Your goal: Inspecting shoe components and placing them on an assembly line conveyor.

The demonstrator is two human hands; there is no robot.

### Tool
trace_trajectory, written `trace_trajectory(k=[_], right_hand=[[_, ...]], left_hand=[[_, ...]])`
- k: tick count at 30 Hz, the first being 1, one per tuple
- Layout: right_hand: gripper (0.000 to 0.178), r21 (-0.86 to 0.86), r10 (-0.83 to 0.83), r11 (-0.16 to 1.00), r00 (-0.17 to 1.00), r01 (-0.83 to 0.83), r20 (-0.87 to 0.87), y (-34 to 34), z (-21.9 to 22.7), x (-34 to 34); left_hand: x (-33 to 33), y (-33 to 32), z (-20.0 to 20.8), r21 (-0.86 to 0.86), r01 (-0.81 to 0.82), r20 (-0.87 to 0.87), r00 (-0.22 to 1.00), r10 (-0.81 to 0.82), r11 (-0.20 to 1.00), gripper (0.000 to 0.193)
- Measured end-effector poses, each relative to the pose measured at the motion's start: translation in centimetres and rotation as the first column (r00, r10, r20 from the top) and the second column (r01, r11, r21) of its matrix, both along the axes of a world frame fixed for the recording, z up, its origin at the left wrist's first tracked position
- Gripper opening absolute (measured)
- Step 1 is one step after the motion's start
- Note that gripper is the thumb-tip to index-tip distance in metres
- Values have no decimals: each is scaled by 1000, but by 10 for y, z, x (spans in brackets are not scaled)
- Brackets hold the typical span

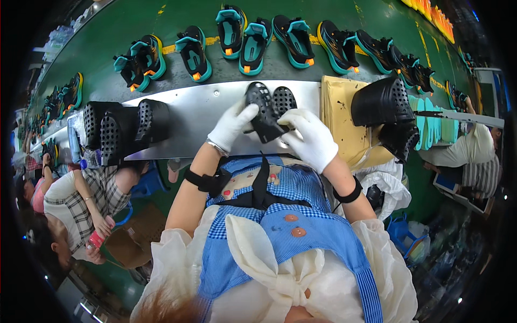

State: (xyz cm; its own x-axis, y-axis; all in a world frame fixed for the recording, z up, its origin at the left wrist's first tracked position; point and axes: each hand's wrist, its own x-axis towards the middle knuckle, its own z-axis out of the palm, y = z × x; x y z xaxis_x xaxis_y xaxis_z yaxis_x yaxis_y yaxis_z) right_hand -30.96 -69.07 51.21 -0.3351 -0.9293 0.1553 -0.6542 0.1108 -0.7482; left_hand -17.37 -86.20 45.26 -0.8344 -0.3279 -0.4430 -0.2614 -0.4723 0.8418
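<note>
Both my hands wear white gloves. Over the metal bench, my left hand grips the side of a black perforated plastic shoe insert, fingers closed on it. My right hand has its fingertips closed at the insert's lower right edge, and the insert tilts between the two hands. Just behind it a second black perforated insert stands partly hidden by the first and by my right fingers; I cannot tell whether it is touched.
Three black inserts stand to the left. On the right, more black inserts rest on brown cardboard, near teal insoles. Black and teal sneakers line the green conveyor ahead. People sit at both sides.
</note>
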Motion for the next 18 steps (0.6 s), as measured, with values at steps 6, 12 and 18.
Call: trace_trajectory(k=[6, 12, 18], right_hand=[[31, -11, 60, 998, 997, -59, 48, -24, 12, 7], [43, 325, -106, 942, 992, 80, 61, -60, 12, 12], [43, 524, -99, 839, 988, 145, -115, -115, 19, 8]], left_hand=[[-4, 1, 1, 575, 3, -243, 956, 167, 818, 61], [-4, -26, 0, 404, -113, -201, 957, 208, 908, 45], [-19, -64, 0, 357, -258, -208, 915, 345, 898, 37]])
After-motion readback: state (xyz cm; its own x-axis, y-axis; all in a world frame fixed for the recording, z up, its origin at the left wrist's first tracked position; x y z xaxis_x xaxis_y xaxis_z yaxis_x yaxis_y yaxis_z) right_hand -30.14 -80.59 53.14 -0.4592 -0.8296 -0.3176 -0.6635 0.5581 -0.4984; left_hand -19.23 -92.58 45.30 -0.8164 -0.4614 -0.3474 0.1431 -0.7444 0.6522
